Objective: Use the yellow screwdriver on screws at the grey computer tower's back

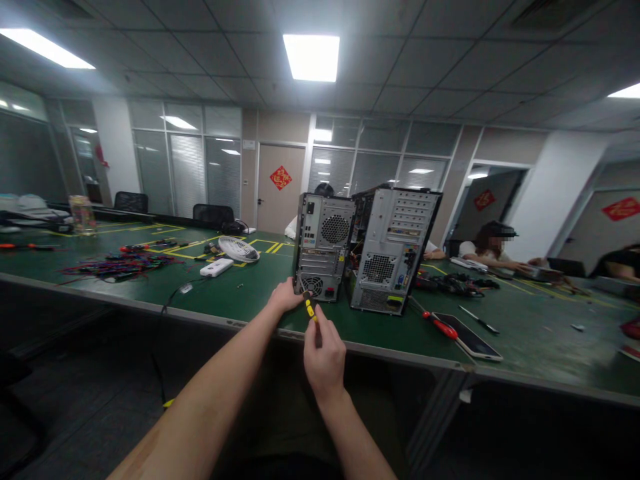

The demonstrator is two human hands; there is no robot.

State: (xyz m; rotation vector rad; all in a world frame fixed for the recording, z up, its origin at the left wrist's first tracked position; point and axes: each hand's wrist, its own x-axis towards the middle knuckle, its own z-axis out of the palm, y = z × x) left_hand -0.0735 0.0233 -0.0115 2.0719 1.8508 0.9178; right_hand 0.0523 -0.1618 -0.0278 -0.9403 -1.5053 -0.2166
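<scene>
A computer tower point(325, 248) stands upright near the table's front edge, its rear panel with vents, ports and slots facing me. My left hand point(286, 295) is closed at its lower left corner, the fingers partly hidden along the side. In my right hand point(325, 348) is a yellow-and-black screwdriver point(311, 307), pinched by the handle and tilted up toward the lower left of the rear panel. The screwdriver's tip is too small to make out there. Just right of this tower stands a second, larger computer tower point(383, 250) with a silver rear panel.
On the green table point(260, 293) lie a red screwdriver point(441, 325), a phone point(467, 335), a pen point(479, 320), a white power strip point(217, 267), a white round basket point(239, 249) and bundled cables point(125, 265). A co-worker point(493, 247) sits at the far right.
</scene>
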